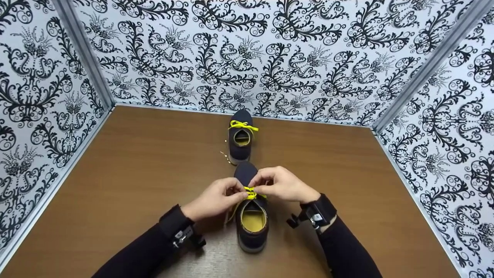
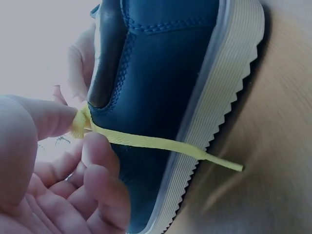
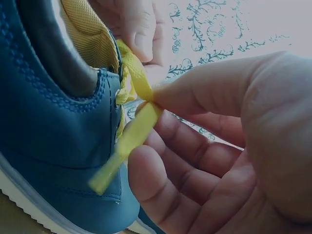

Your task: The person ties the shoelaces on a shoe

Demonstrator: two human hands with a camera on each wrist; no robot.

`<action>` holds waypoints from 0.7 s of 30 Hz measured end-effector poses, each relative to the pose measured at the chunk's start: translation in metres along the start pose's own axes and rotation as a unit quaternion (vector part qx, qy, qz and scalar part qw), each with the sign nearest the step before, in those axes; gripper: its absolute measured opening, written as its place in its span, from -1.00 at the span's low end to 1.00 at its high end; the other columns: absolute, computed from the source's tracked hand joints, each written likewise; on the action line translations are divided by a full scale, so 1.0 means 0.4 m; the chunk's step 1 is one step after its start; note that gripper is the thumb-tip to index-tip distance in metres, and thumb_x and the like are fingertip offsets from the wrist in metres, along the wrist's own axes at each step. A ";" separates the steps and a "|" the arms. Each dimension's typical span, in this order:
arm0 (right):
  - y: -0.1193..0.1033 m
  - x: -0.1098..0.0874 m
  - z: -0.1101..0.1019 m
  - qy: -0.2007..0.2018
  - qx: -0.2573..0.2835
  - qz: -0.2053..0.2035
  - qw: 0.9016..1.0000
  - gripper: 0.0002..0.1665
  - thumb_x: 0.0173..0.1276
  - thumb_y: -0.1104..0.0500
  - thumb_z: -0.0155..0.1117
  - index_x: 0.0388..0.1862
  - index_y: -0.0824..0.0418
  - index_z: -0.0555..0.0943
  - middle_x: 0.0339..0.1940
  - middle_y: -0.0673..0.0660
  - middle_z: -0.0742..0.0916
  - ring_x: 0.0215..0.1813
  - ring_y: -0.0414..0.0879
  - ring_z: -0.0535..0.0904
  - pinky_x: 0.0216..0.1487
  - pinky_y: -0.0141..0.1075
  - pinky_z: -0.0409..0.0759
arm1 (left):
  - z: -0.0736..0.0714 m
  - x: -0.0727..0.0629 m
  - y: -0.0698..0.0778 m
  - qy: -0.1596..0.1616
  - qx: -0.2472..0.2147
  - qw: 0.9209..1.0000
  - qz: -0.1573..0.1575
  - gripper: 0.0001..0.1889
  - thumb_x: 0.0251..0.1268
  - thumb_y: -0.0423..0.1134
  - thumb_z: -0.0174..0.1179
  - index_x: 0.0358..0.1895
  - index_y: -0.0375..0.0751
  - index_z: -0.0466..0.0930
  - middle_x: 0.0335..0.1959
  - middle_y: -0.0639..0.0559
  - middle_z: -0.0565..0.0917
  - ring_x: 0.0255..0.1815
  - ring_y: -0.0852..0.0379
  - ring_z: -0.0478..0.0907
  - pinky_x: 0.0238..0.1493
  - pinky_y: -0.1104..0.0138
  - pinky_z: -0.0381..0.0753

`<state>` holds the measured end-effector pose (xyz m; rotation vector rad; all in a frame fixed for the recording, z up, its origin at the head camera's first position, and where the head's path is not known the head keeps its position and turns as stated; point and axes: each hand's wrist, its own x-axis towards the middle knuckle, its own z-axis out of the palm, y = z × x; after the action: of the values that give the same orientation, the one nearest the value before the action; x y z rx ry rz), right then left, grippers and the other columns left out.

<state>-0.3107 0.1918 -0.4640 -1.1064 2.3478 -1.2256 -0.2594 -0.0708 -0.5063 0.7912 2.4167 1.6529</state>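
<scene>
A dark blue shoe (image 1: pixel 252 235) with a yellow lining stands on the table, its toe pointing away from me. Over its tongue, my left hand (image 1: pixel 218 197) pinches the yellow shoelace (image 2: pixel 146 142) between thumb and forefinger. The lace's loose end hangs down the shoe's side past the sole in the left wrist view. From the other side, my right hand (image 1: pixel 283 185) pinches the lace too. In the right wrist view a short flat lace end (image 3: pixel 131 139) sticks out below the thumb. Both hands' fingertips are close together at the top of the lacing.
A second dark shoe (image 1: pixel 239 150), its yellow lace tied in a bow, stands just beyond the first one's toe. Small light bits (image 1: pixel 225 155) lie to its left. Patterned walls (image 1: pixel 247 58) enclose the brown table (image 1: pixel 154 154) at the back and sides.
</scene>
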 end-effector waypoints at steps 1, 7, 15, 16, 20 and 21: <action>0.000 0.000 0.001 -0.001 0.000 0.000 1.000 -0.88 0.54 0.20 0.52 -0.02 0.11 0.89 -0.14 -0.02 0.86 -0.23 -0.19 0.65 -0.23 -0.40 0.55 | -0.002 0.000 0.000 -0.003 -0.004 1.000 -0.005 -0.85 0.62 -0.17 0.39 -0.13 -0.17 0.77 -0.30 0.17 0.70 -0.40 0.25 0.58 -0.32 0.40 0.57; -0.004 -0.003 0.002 -0.002 0.024 0.015 1.000 -0.87 0.51 0.23 0.54 -0.01 0.16 0.83 -0.32 0.01 0.80 -0.39 -0.18 0.62 -0.38 -0.39 0.56 | -0.008 0.002 -0.001 -0.004 -0.033 0.999 -0.016 -0.85 0.59 -0.21 0.41 -0.16 -0.22 0.81 -0.39 0.16 0.67 -0.51 0.26 0.53 -0.44 0.43 0.54; -0.010 -0.005 -0.002 0.003 0.010 0.014 1.000 -0.94 0.45 0.24 0.59 -0.13 0.12 0.88 -0.27 -0.06 0.86 -0.27 -0.18 0.68 -0.22 -0.39 0.60 | -0.003 0.003 -0.006 0.004 -0.077 0.996 -0.036 -0.87 0.51 -0.24 0.45 -0.19 -0.25 0.86 -0.36 0.14 0.71 -0.47 0.27 0.54 -0.42 0.45 0.52; -0.009 -0.004 -0.002 0.003 0.007 0.008 1.000 -0.93 0.45 0.26 0.59 -0.14 0.11 0.89 -0.26 -0.06 0.86 -0.26 -0.18 0.68 -0.21 -0.38 0.60 | -0.002 0.002 -0.006 0.002 -0.087 0.995 -0.041 -0.86 0.50 -0.24 0.46 -0.19 -0.26 0.85 -0.38 0.14 0.71 -0.48 0.27 0.53 -0.43 0.45 0.51; -0.008 0.000 0.000 -0.006 -0.003 -0.027 1.000 -0.90 0.45 0.30 0.57 -0.16 0.12 0.90 -0.23 -0.02 0.84 -0.20 -0.17 0.68 -0.16 -0.35 0.61 | -0.002 -0.001 -0.007 -0.002 -0.125 0.990 -0.059 -0.83 0.51 -0.22 0.47 -0.19 -0.30 0.84 -0.47 0.13 0.65 -0.58 0.27 0.48 -0.54 0.45 0.47; -0.008 0.002 0.001 -0.009 -0.005 -0.034 0.999 -0.90 0.45 0.31 0.57 -0.17 0.12 0.91 -0.23 -0.01 0.84 -0.18 -0.17 0.68 -0.15 -0.36 0.62 | -0.003 -0.002 -0.007 -0.004 -0.134 0.989 -0.063 -0.82 0.51 -0.22 0.47 -0.19 -0.31 0.84 -0.50 0.13 0.63 -0.60 0.26 0.46 -0.56 0.45 0.45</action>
<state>-0.3094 0.1901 -0.4615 -1.2053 2.3237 -1.2221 -0.2600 -0.0730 -0.5085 0.5902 2.1255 1.8642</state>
